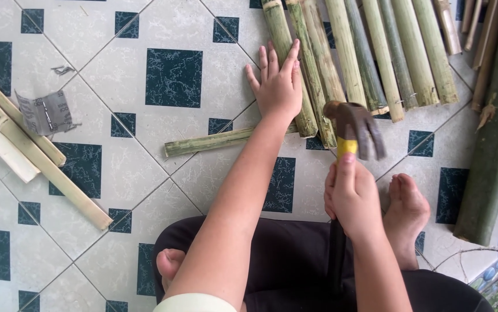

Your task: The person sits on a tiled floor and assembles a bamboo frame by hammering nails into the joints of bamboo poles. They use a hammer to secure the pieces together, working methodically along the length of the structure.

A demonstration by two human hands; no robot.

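Observation:
My left hand (276,82) lies flat with fingers spread on the leftmost strips of a row of split green bamboo slats (370,52) laid side by side on the tiled floor. My right hand (350,199) grips the dark handle of a claw hammer (355,127), its rusty head with a yellow band raised just above the lower ends of the slats. A single thin bamboo strip (214,141) lies crosswise under the slats' near ends, beside my left wrist.
Several pale bamboo strips (23,147) lie at the left with a scrap of grey sandpaper (45,111). A thick green bamboo pole (494,144) lies at the right. My bare feet (406,214) and crossed legs fill the bottom centre.

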